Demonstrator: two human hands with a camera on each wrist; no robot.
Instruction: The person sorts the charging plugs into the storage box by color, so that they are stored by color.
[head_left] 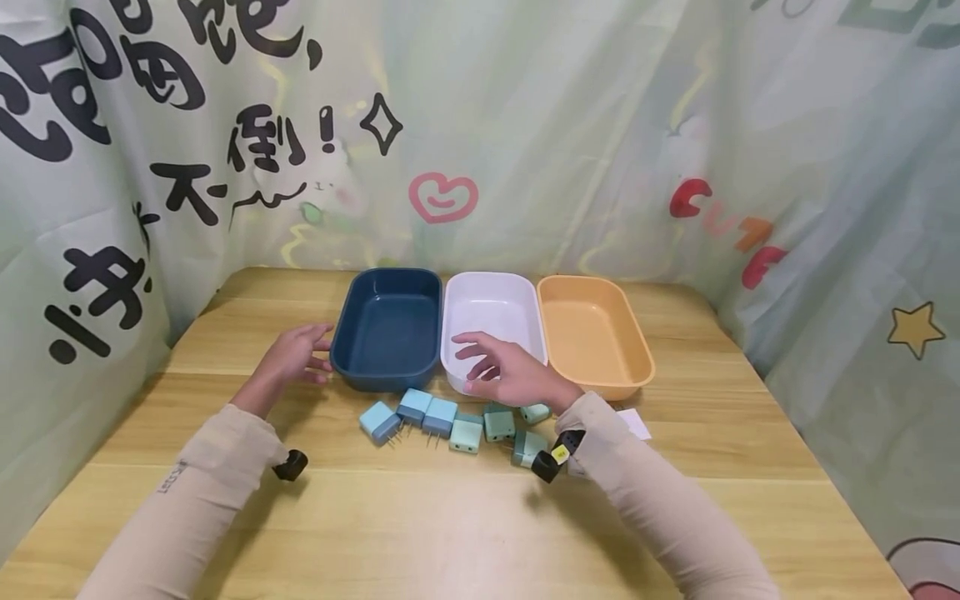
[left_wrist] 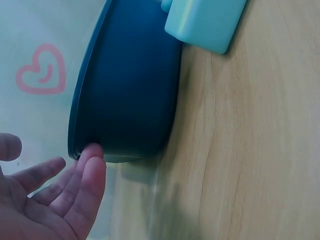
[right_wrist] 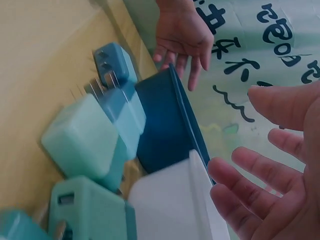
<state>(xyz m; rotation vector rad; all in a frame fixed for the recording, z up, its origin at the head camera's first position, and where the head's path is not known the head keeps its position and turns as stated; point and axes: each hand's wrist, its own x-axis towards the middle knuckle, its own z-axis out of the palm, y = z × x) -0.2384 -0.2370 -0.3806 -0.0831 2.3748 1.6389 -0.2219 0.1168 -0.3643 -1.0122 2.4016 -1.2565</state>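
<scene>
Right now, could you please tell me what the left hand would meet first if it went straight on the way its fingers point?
The left hand would likely meet the dark blue tray first; whether they touch now is unclear.

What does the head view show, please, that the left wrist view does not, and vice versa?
Only the head view shows the right hand, white tray and orange tray. Only the left wrist view shows the palm of the left hand. Both share that hand, the navy tray, a teal block, the pink heart and the wooden tabletop.
</scene>
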